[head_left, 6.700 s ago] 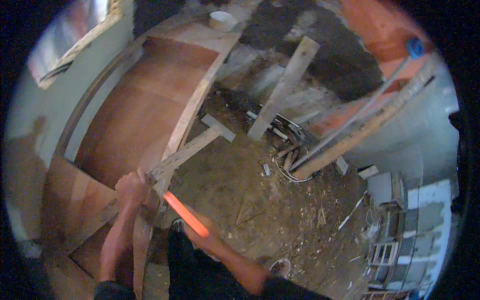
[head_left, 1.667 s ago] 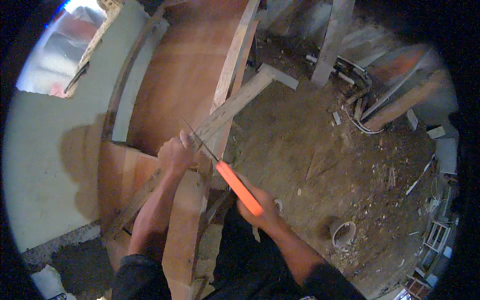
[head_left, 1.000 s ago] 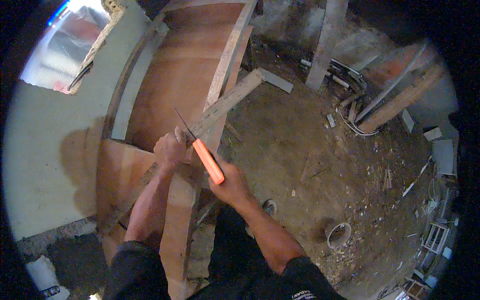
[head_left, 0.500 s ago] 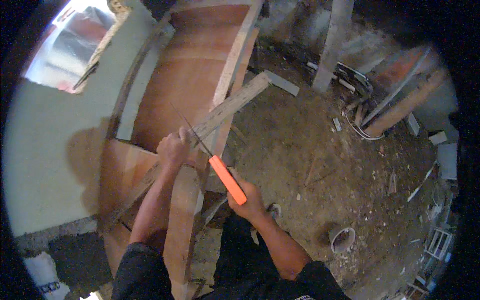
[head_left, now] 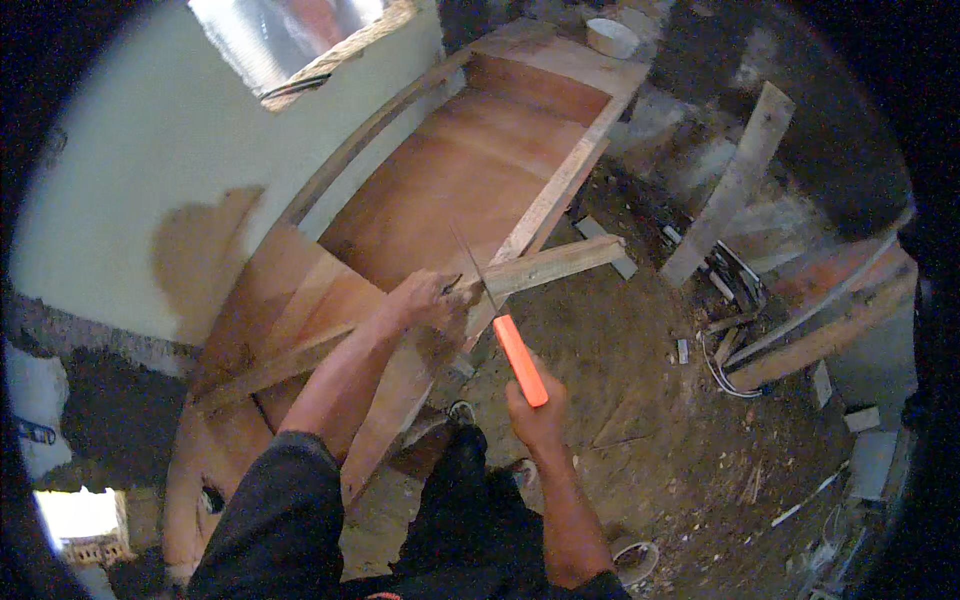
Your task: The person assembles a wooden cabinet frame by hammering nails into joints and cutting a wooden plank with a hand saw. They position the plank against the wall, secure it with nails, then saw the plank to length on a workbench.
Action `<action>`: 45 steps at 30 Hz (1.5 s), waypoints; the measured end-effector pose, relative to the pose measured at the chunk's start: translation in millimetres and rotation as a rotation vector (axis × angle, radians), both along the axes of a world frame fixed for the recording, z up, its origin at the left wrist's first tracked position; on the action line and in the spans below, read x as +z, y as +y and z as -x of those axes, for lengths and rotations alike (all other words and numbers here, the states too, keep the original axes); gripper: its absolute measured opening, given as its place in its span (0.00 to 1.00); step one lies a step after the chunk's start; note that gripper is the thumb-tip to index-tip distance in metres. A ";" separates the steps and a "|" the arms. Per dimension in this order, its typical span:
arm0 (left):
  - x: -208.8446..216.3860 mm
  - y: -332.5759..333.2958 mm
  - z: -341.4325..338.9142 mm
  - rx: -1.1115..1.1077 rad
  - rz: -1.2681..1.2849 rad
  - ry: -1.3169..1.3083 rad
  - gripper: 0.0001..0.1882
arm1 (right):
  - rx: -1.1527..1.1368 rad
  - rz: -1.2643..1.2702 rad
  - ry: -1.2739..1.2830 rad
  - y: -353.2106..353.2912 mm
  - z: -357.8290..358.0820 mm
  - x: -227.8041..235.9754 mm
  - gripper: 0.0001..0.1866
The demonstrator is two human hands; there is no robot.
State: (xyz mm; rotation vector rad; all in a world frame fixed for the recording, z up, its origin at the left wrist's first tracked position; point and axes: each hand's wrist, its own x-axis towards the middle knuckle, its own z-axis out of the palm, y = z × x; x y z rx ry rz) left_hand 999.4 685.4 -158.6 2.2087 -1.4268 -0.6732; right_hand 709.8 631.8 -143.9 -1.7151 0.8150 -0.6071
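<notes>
My right hand (head_left: pixel 540 415) is closed around the orange handle of a handsaw (head_left: pixel 521 362). The saw's thin blade points up and away, lying across a narrow wooden batten (head_left: pixel 565 264). Just left of the blade, my left hand (head_left: pixel 428 298) is wrapped over the batten and presses it down. A small dark thing shows by its fingers, too small to name. The batten rests slantwise over the rail of a long wooden frame (head_left: pixel 560 200) with a reddish-brown panel floor, its far end jutting past the rail.
A pale wall (head_left: pixel 110 220) with a bright opening borders the left. A white bucket (head_left: pixel 612 38) sits on the frame's far end, and another bucket (head_left: pixel 636 562) stands on the floor. At right, a leaning plank (head_left: pixel 735 185), cables and wood scraps lie about the dirt floor.
My view has swung, so the frame, batten and both hands appear farther right. The saw still crosses the batten and both hands keep their hold.
</notes>
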 end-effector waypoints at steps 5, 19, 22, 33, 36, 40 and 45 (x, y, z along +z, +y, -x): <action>3.8 -12.6 -19.1 0.009 -0.164 -0.032 0.25 | -0.009 -0.034 0.027 -6.8 -15.3 2.2 0.28; -4.2 -35.4 12.5 0.375 -0.213 -0.319 0.29 | 0.054 -0.102 0.155 2.3 4.0 45.3 0.28; 0.2 -32.6 12.6 0.273 -0.164 -0.308 0.24 | 0.065 -0.053 0.304 18.1 75.4 92.3 0.23; 12.3 -38.2 17.3 0.224 -0.213 -0.435 0.22 | 0.067 -0.154 0.062 -21.4 -38.2 5.0 0.19; 16.3 -41.2 14.2 0.270 -0.204 -0.392 0.21 | 0.060 -0.056 0.180 6.7 30.1 26.3 0.24; 14.0 -37.8 16.7 0.284 -0.314 -0.301 0.17 | 0.135 -0.023 0.461 31.2 104.5 71.3 0.22; 2.7 -30.0 23.7 0.212 -0.193 -0.347 0.11 | -0.088 -0.254 0.371 -24.4 -47.2 34.4 0.09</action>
